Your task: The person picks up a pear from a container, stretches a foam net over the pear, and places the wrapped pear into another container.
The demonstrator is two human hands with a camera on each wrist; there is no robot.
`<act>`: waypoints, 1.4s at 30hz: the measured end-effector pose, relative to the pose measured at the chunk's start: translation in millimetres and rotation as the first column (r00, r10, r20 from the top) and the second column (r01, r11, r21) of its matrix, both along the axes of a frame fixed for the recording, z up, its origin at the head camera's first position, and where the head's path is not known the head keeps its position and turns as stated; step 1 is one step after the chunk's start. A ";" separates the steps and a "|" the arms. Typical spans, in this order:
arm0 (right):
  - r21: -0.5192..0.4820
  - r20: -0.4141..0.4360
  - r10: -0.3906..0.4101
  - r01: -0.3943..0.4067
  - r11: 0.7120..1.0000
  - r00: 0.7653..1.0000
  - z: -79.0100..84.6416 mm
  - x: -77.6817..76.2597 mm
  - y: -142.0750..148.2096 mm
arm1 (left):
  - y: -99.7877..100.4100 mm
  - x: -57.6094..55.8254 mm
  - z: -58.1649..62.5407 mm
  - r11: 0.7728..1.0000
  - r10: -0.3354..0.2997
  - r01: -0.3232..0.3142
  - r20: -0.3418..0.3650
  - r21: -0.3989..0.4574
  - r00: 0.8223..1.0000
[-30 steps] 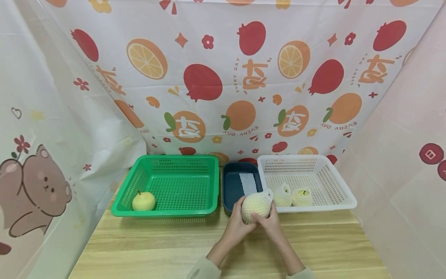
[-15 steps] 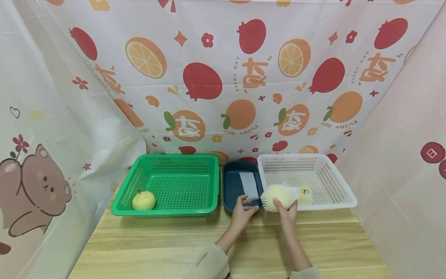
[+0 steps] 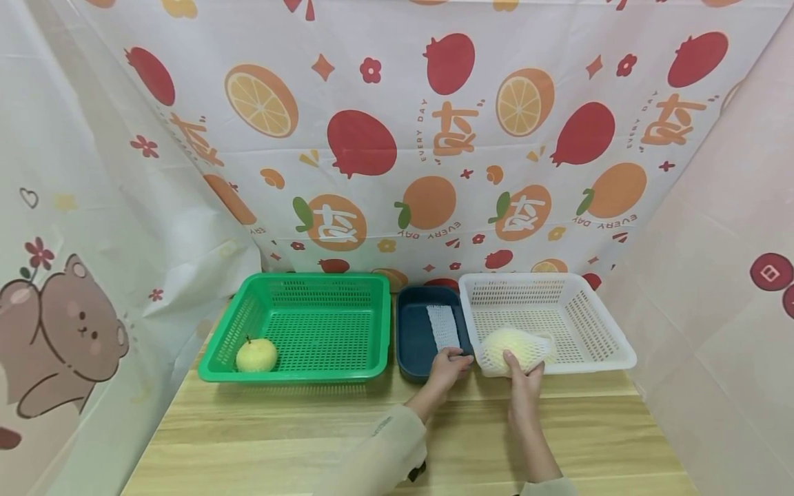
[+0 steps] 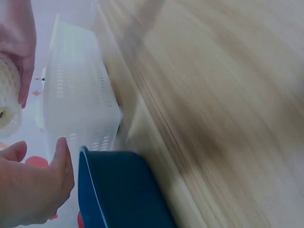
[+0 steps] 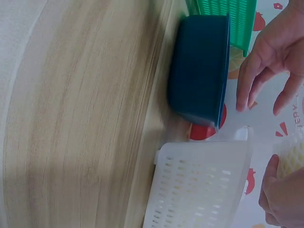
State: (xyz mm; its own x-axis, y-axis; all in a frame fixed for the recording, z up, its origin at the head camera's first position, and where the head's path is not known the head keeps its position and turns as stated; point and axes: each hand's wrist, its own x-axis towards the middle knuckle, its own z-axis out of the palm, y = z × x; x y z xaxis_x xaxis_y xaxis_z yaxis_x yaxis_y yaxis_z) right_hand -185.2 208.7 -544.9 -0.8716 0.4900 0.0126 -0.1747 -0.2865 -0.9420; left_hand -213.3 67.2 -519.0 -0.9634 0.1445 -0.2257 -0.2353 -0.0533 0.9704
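My right hand [image 3: 526, 396] holds a pale yellow pear [image 3: 511, 346] in a white foam net, over the front left of the white basket [image 3: 586, 327]. The net's loose end points right. My left hand [image 3: 448, 372] is at the front right rim of the dark blue bin [image 3: 412, 344]. In the right wrist view the left hand [image 5: 275, 61] has its fingers extended and apart from the thumb, nothing between them. A flat foam net [image 3: 443, 325] lies in the bin. The held pear largely hides the netted fruit behind it.
On the left stands a green basket [image 3: 322, 337] with one bare pear [image 3: 257, 355] at its front left. The bin sits between the two baskets on a wooden table [image 3: 273, 441]. A fruit-print curtain [image 3: 384, 83] hangs right behind them.
Both hands held the netted pear in front of the bin. The left hand let go and moved to the bin's rim, while the right hand carried the pear rightward to the white basket.
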 end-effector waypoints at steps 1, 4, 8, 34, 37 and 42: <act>-0.006 0.015 0.000 0.000 1.000 1.000 20.5 8.9 -6.9 | 2.5 -0.4 -0.8 1.000 -0.013 0.013 0.015 0.008 1.000; -0.036 0.036 -0.014 0.015 0.999 0.999 45.6 19.7 -14.2 | 10.1 -0.9 -2.2 0.998 -0.051 0.049 0.053 0.040 0.997; -0.056 -0.038 -0.017 0.015 0.998 0.999 29.8 15.6 -7.5 | 18.0 -1.0 -2.0 0.991 -0.109 0.102 0.082 0.087 0.991; -0.177 -0.291 0.000 -0.053 0.983 0.957 -33.5 -9.2 27.8 | 29.1 1.2 -2.3 0.950 0.009 -0.062 0.173 0.307 0.985; -0.139 -0.247 -0.018 -0.017 0.990 0.969 -36.4 -10.2 30.6 | 31.3 -1.0 -6.6 0.953 0.021 -0.071 0.169 0.296 0.985; -0.118 -0.210 -0.040 0.016 0.993 0.977 -13.5 -2.6 29.1 | 33.4 -1.3 -7.6 0.964 0.035 -0.070 0.139 0.255 0.990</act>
State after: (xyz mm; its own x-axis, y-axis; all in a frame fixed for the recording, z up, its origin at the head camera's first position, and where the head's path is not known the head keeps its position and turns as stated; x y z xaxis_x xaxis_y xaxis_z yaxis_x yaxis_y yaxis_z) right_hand -187.7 237.8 -558.3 -0.8412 0.5231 0.1372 -0.3757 -0.3828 -0.8440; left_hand -214.6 100.6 -526.6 -0.9353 0.1646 -0.3132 -0.3508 -0.3144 0.8821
